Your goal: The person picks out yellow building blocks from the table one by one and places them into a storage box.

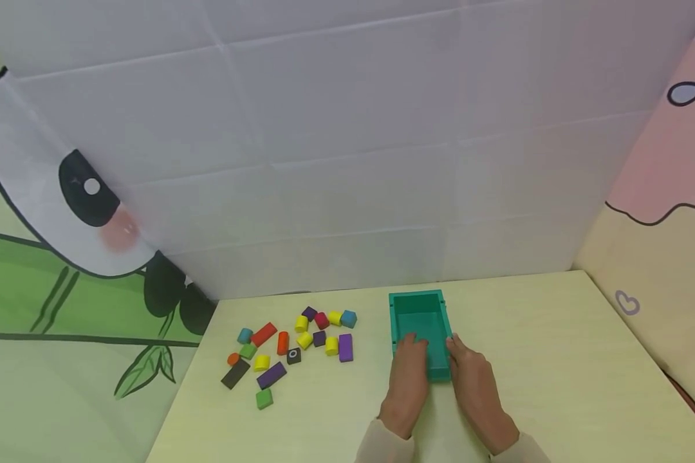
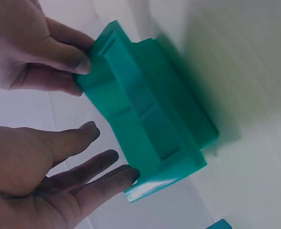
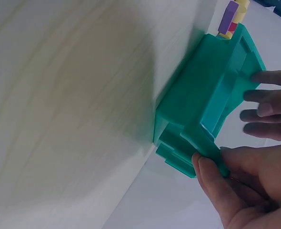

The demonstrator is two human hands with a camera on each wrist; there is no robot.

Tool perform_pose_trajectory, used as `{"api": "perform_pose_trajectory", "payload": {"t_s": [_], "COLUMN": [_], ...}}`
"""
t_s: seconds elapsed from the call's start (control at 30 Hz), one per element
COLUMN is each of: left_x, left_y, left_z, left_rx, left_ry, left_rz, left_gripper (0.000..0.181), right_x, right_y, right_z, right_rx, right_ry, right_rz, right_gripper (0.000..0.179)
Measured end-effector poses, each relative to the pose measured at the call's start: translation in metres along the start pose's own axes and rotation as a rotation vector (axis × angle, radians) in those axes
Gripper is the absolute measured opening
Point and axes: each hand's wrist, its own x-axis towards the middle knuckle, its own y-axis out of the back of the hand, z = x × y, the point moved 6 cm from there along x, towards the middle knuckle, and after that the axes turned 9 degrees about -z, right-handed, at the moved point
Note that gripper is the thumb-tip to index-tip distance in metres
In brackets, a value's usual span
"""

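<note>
A green open-topped plastic box (image 1: 416, 294) stands on the table, its long sides running away from me. My right hand (image 1: 476, 381) pinches the box's rim at the near right corner between thumb and fingers, seen plainly in the right wrist view. On the other side my left hand (image 1: 408, 382) reaches over the left rim, fingers loosely extended. In the left wrist view the left hand's fingertips (image 2: 131, 175) lie right at the box's edge, with the thumb apart. No blocks show inside the box.
Several small coloured wooden blocks lie scattered left of the box, among them a purple block (image 1: 345, 348), a red block (image 1: 264, 334), a black block (image 1: 235, 373) and a green cube (image 1: 264, 399). A white cloth wall (image 1: 347, 212) closes off the table's far edge.
</note>
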Motion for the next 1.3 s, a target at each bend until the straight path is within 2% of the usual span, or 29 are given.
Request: {"api": "perform_pose_trajectory", "payload": {"t_s": [0.23,0.4,0.7,0.87,1.0,1.3], "left_x": [-0.008,-0.009,-0.014,-0.016,-0.017,-0.016], "left_y": [0.017,0.026,0.036,0.036,0.035,0.033], "left_z": [-0.006,-0.018,-0.039,-0.06,-0.08,-0.126], "left_rx": [-0.073,-0.132,-0.211,-0.241,-0.256,-0.229], "left_ry": [-0.014,0.018,0.117,0.184,0.204,0.238], "left_rz": [0.059,0.08,0.074,0.06,0.067,0.146], "left_gripper": [0.024,0.024,0.026,0.03,0.03,0.025], "right_x": [0.001,0.002,0.002,0.002,0.001,0.0], "right_y": [-0.001,0.001,0.001,0.0,0.0,0.0], "right_z": [0.002,0.0,-0.001,-0.002,-0.001,0.0], "right_rx": [-0.01,-0.017,0.0,0.004,0.003,-0.007], "right_ry": [-0.014,-0.021,-0.05,-0.064,-0.05,-0.031], "right_rz": [-0.01,-0.021,-0.056,-0.071,-0.061,-0.05], "right_gripper": [0.039,0.039,0.038,0.04,0.041,0.041]}}
